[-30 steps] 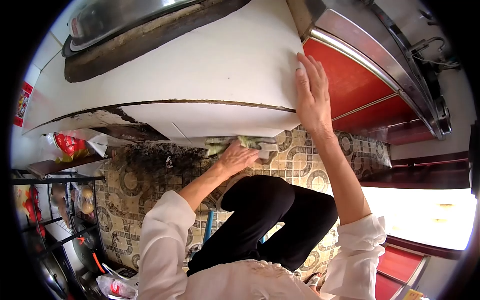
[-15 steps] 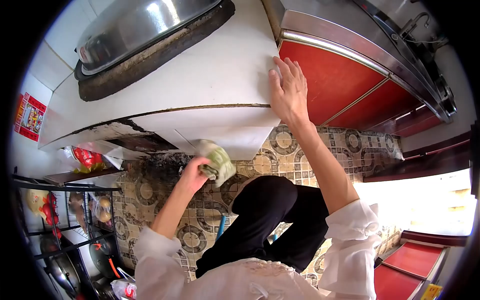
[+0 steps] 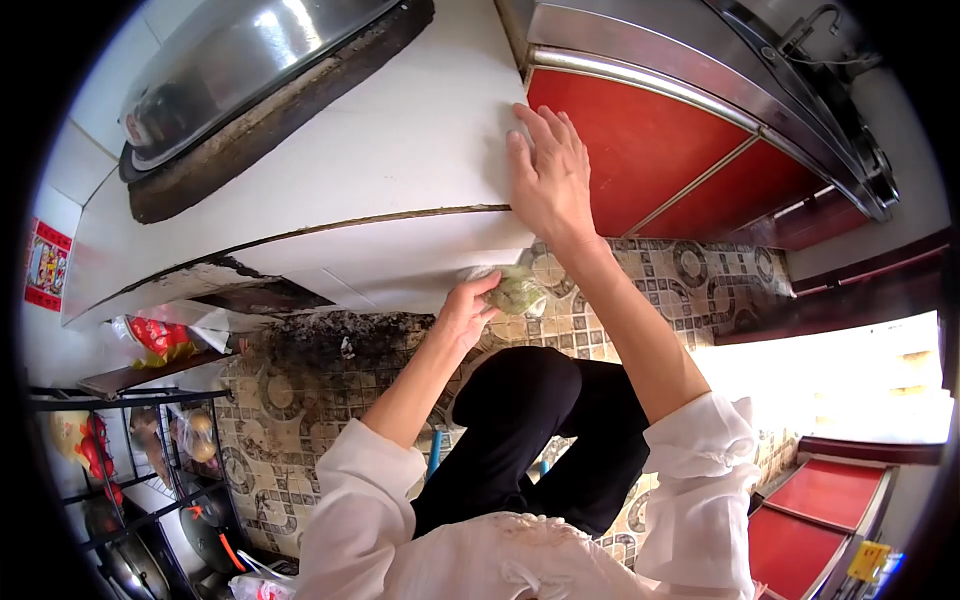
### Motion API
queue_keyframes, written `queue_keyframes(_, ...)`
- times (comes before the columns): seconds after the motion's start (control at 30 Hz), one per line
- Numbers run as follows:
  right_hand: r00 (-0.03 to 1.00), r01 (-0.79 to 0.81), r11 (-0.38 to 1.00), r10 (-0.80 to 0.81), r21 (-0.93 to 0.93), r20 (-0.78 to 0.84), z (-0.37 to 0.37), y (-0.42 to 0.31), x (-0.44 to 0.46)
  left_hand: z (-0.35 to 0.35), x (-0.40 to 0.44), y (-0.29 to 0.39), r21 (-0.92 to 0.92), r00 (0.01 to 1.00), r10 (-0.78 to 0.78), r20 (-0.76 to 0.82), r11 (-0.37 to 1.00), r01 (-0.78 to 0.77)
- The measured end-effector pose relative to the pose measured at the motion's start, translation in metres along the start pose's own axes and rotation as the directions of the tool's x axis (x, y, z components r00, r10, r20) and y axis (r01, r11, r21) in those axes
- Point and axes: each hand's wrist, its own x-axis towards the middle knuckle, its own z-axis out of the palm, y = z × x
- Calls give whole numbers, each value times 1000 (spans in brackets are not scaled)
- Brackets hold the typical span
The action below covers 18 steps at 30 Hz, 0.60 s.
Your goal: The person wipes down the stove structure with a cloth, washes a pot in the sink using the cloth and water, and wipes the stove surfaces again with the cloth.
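Note:
My left hand [image 3: 468, 312] grips a folded green-and-white cloth [image 3: 520, 292], held at the lower right of the white tiled stove front [image 3: 400, 255]. Part of the cloth lies beyond my fingers, and whether it presses on the tiles is hard to tell. My right hand [image 3: 553, 182] rests on the right edge of the white tiled stove top [image 3: 400, 120], fingers stretched out, nothing held. A large shiny metal lid [image 3: 250, 60] sits at the back left of the stove top on a dark, worn ring [image 3: 290, 115].
Below the stove front is a sooty opening [image 3: 265, 293], with black soot [image 3: 350, 345] on the patterned floor [image 3: 270, 440]. Red cabinets [image 3: 640, 150] stand to the right under a steel counter. A black rack [image 3: 150, 400] with pans is at left. My knees [image 3: 530, 400] are close below.
My left hand has moved right along the stove front with the cloth. My right hand stays on the stove edge while the whole view has shifted slightly.

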Motion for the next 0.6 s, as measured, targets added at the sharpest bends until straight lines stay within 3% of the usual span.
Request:
queue_keyframes(0.03, 1000, -11, 1000, 11, -18, 0, 0, 0, 0, -3, 7, -9, 67, 998, -3, -65, 998, 7)
queue_keyframes(0.13, 1000, -23, 999, 24, -44, 7, -3, -4, -2, -35, 20, -30, 37, 954, -52, -294, 997, 66)
queue_keyframes(0.2, 1000, -26, 999, 26, -47, 5, -3, -2, -1, -68, 33, -31, 9, 987, -18, -157, 1000, 20)
queue_keyframes(0.27, 1000, -17, 999, 17, -30, 11, -1, -2, 0, -50, 3, -9, -211, 1000, -17, -10, 977, 14)
queue_keyframes(0.33, 1000, -4, 1000, 4, -10, 2, 1, 0, 1, -27, -22, 8, -299, 986, 93, 138, 953, -48)
queue_keyframes(0.4, 1000, 14, 1000, -14, 11, -7, 2, 1, 1, -2, -40, 22, -507, 963, 129, 237, 862, 9)
queue_keyframes(0.47, 1000, 22, 1000, -22, 12, -10, 3, 1, 1, 29, -44, 27, -597, 961, 126, 244, 801, 47)
queue_keyframes(0.6, 1000, 4, 1000, -4, -10, 2, -1, 1, 1, 25, -30, 17, -692, 969, 98, 227, 716, 90)
